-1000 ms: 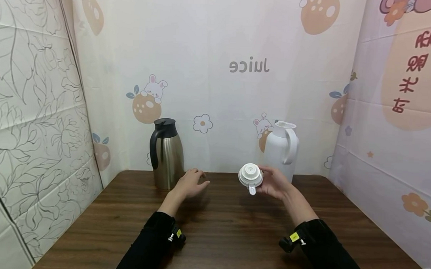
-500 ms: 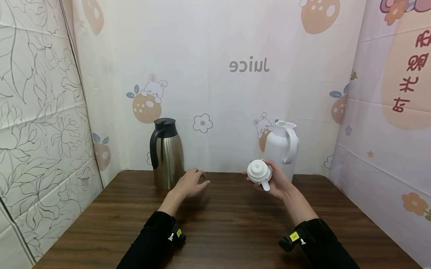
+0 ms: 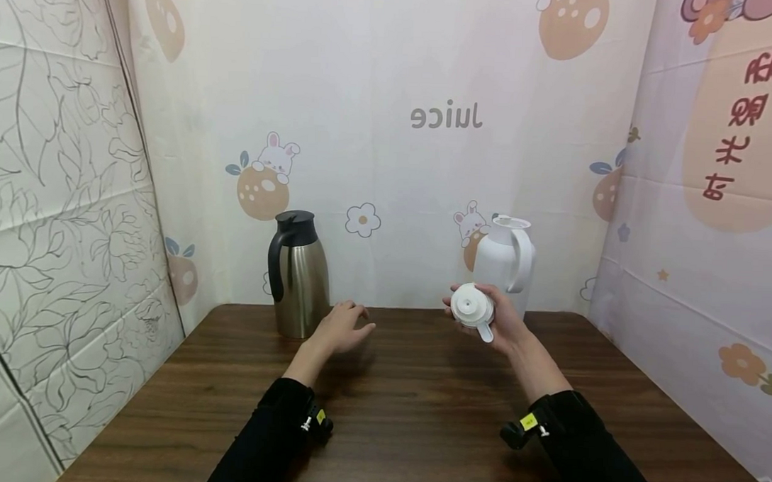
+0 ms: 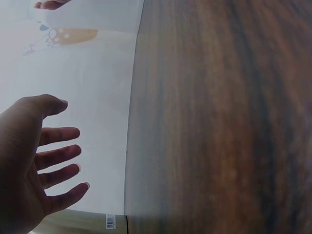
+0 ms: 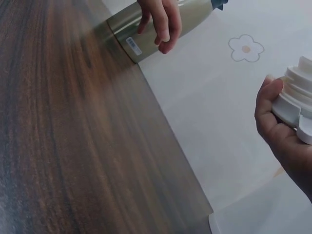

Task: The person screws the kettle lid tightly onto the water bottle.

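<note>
My right hand (image 3: 499, 319) grips a white stopper lid (image 3: 472, 305), its stepped underside facing me and a small tab pointing down. In the right wrist view, fingers curl round the rim of that lid (image 5: 295, 97). Behind this hand stands a white thermos jug (image 3: 497, 255), upright, its mouth uncovered and its handle to the right. My left hand (image 3: 339, 330) hovers by the base of a gold steel thermos jug (image 3: 304, 288) with a black top and handle. Nothing lies in the left hand (image 4: 34, 161); its fingers are spread and relaxed in the left wrist view.
A dark wooden table (image 3: 379, 425) spreads beneath both arms. Its far edge meets a printed cloth backdrop (image 3: 389, 163), with more cloth walls at left (image 3: 61, 222) and right (image 3: 699, 245). Both jugs stand near that far edge.
My right hand has shifted the lid right and slightly up, turning it so that its tab swings to the lower right. The left hand and both jugs stay where they were.
</note>
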Tool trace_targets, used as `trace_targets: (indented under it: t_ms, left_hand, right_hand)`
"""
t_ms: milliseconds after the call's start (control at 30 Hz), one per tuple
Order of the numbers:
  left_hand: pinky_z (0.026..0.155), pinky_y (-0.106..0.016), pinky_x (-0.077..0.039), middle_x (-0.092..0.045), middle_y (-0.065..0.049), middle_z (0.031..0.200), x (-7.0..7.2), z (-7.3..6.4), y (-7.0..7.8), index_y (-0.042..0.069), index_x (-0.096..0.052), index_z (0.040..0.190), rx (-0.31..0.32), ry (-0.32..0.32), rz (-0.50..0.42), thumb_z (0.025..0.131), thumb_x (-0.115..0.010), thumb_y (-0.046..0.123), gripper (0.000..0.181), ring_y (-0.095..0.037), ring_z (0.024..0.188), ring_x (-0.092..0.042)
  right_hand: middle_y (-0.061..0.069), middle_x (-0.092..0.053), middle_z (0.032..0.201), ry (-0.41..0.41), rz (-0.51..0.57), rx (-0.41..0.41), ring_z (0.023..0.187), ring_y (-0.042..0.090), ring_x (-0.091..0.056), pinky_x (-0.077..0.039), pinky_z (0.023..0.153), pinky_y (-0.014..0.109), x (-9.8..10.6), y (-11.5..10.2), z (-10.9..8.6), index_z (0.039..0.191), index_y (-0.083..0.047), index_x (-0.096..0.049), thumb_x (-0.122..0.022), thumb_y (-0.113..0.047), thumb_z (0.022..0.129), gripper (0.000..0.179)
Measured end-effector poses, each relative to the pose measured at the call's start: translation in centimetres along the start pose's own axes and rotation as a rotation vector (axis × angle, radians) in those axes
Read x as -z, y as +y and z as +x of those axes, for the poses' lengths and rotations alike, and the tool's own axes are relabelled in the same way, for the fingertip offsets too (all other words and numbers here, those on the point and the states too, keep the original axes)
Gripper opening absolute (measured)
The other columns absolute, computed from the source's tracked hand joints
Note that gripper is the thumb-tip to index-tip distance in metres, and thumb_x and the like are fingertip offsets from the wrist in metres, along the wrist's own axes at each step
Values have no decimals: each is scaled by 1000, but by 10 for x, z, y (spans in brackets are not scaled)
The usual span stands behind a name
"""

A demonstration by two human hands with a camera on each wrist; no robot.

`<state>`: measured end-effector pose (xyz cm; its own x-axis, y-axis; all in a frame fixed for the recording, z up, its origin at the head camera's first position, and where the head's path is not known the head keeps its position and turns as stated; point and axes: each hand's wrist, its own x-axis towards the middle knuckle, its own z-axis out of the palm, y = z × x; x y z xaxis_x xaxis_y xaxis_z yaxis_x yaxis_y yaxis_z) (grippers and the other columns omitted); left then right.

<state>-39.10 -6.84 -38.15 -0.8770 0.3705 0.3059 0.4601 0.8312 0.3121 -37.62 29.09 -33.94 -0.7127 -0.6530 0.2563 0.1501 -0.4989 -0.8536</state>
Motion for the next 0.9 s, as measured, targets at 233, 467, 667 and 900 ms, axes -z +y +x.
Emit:
trace_targets:
  t_ms: [233, 467, 667, 900]
  left_hand:
    - [104, -50, -49, -61, -12, 132, 0, 0, -1, 8, -68, 132, -9, 3, -7, 109, -59, 40, 40, -33, 126, -56]
    - [104, -51, -49, -62, -12, 132, 0, -1, -1, 9, -68, 131, -7, 3, -20, 109, -60, 39, 38, -34, 125, -56]
    - [105, -51, -49, -61, -12, 134, 0, 0, 0, 9, -68, 132, -2, 1, -18, 109, -59, 41, 41, -33, 127, -56]
    - [104, -51, -49, -60, -13, 133, -1, 0, 2, 8, -68, 132, -1, 2, -22, 109, -60, 38, 39, -33, 126, -55]
  right_hand:
    - [18, -65, 136, -45, -9, 53, 119, 29, -67, -58, 94, 41, -7, -15, -4, 144, -7, -54, -27, -36, 117, 47]
    - [19, -66, 134, 1, -34, 162, 120, 31, -67, -58, 94, 44, -15, -47, -19, 143, -6, -53, -22, -38, 118, 51]
    - [24, -62, 136, 25, 73, 296, 120, 38, -65, -57, 95, 47, -15, -80, -43, 149, -4, -43, -38, -45, 114, 53]
    - [31, -59, 136, 14, 200, 413, 119, 47, -64, -55, 98, 56, -1, -102, -71, 150, 0, -45, -50, -31, 109, 52]
